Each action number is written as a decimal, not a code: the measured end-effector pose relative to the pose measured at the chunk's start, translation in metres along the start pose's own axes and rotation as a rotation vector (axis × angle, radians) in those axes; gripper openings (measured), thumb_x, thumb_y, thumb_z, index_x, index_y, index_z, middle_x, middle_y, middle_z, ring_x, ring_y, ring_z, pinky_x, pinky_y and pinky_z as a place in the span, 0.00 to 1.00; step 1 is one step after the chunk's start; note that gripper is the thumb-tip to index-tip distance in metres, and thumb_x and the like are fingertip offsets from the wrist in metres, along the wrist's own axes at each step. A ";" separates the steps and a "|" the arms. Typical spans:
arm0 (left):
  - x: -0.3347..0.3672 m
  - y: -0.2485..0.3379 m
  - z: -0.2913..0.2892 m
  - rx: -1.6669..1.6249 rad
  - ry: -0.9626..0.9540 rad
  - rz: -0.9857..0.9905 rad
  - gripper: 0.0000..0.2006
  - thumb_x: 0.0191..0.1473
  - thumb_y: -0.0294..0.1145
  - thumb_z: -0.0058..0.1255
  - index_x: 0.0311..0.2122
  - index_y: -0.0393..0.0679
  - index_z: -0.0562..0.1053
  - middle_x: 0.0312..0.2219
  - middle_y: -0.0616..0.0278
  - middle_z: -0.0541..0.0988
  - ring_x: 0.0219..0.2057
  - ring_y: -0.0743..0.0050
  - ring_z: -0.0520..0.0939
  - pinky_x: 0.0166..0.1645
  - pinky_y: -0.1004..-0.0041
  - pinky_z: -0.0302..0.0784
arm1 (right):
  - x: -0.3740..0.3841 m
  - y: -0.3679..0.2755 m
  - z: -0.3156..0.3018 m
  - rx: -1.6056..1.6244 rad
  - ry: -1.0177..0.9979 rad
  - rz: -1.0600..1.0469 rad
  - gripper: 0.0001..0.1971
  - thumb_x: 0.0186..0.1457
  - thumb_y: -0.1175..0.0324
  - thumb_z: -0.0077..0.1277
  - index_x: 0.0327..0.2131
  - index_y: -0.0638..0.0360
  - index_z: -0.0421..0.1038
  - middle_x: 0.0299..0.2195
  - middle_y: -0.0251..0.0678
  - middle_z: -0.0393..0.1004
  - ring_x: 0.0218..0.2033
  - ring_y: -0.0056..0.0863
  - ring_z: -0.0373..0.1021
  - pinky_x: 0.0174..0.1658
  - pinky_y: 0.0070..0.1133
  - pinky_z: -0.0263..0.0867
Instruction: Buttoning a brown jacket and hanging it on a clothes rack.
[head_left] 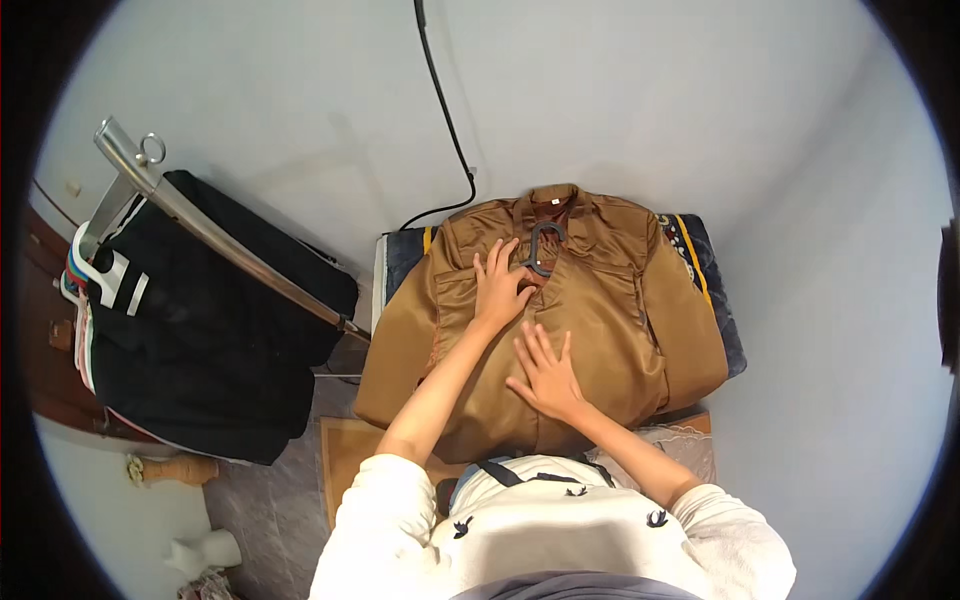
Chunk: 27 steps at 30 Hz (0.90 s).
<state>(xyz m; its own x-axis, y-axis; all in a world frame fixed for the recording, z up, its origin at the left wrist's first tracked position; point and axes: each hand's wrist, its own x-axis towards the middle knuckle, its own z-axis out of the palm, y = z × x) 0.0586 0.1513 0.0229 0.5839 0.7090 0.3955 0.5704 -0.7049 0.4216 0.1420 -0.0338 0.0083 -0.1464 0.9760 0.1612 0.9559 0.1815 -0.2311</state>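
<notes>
A shiny brown jacket [600, 330] lies front up and spread wide, its collar at the far side and both sleeves out to the sides. The dark hook of a hanger [545, 248] shows at its neck opening. My left hand [500, 290] rests on the upper front, just left of the hook, fingers spread, with the thumb beside the front edge. Lower down and to the right, my right hand [548, 378] lies flat on the jacket's front, fingers apart. Neither hand grips anything that I can see.
Under the jacket is a table with a dark blue patterned cloth [695, 245], against a pale wall. A black cable [445, 110] hangs behind. At left, dark clothes [200, 320] hang from a metal rail [240, 250]. A wooden vase-like object [180, 470] stands at lower left.
</notes>
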 end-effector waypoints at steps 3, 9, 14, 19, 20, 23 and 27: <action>-0.006 -0.003 0.001 0.012 0.043 0.054 0.09 0.48 0.37 0.64 0.31 0.47 0.77 0.63 0.56 0.59 0.68 0.51 0.51 0.65 0.34 0.42 | -0.006 -0.001 -0.005 0.120 0.079 0.090 0.38 0.62 0.44 0.39 0.66 0.61 0.49 0.70 0.45 0.42 0.71 0.44 0.39 0.67 0.52 0.30; -0.009 0.002 0.007 0.044 0.010 0.067 0.11 0.53 0.39 0.59 0.39 0.47 0.74 0.63 0.58 0.59 0.67 0.54 0.53 0.65 0.35 0.44 | -0.016 0.006 0.006 0.170 0.010 0.116 0.40 0.63 0.44 0.39 0.65 0.69 0.47 0.67 0.59 0.42 0.69 0.50 0.41 0.69 0.42 0.36; -0.020 0.008 -0.002 0.149 -0.011 0.039 0.26 0.60 0.41 0.50 0.62 0.51 0.62 0.65 0.58 0.57 0.67 0.57 0.55 0.67 0.40 0.45 | -0.014 0.020 -0.037 0.407 -0.040 -0.060 0.30 0.64 0.54 0.41 0.65 0.58 0.53 0.67 0.43 0.51 0.69 0.45 0.45 0.69 0.46 0.36; -0.039 0.042 -0.008 0.073 -0.112 0.026 0.29 0.65 0.50 0.36 0.68 0.52 0.55 0.67 0.60 0.54 0.69 0.56 0.53 0.68 0.44 0.41 | 0.015 0.087 -0.031 0.018 0.263 0.384 0.31 0.66 0.53 0.36 0.67 0.59 0.48 0.69 0.42 0.48 0.70 0.41 0.41 0.69 0.47 0.28; -0.045 0.037 -0.003 0.109 -0.167 -0.029 0.29 0.66 0.52 0.33 0.68 0.54 0.54 0.68 0.60 0.52 0.69 0.57 0.50 0.69 0.43 0.39 | 0.018 0.099 -0.020 -0.034 0.235 0.397 0.33 0.66 0.51 0.35 0.67 0.60 0.46 0.69 0.42 0.46 0.71 0.40 0.39 0.69 0.47 0.28; -0.062 0.016 0.004 0.193 -0.265 -0.121 0.30 0.66 0.56 0.28 0.69 0.58 0.51 0.70 0.62 0.48 0.70 0.58 0.47 0.69 0.41 0.36 | 0.022 0.096 -0.010 -0.047 0.007 0.253 0.37 0.66 0.44 0.30 0.68 0.61 0.44 0.70 0.41 0.44 0.71 0.38 0.37 0.67 0.53 0.25; -0.068 0.010 -0.002 0.218 -0.153 -0.065 0.30 0.66 0.54 0.30 0.70 0.59 0.50 0.69 0.59 0.48 0.70 0.56 0.47 0.68 0.40 0.38 | 0.027 0.093 -0.025 0.067 0.003 0.273 0.29 0.67 0.50 0.33 0.65 0.58 0.54 0.66 0.37 0.56 0.70 0.36 0.44 0.65 0.59 0.22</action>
<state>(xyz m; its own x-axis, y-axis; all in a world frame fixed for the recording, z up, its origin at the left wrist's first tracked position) 0.0232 0.0964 0.0020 0.6128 0.7535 0.2383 0.7111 -0.6573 0.2498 0.2331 0.0068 0.0148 0.1156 0.9894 0.0874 0.9408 -0.0808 -0.3292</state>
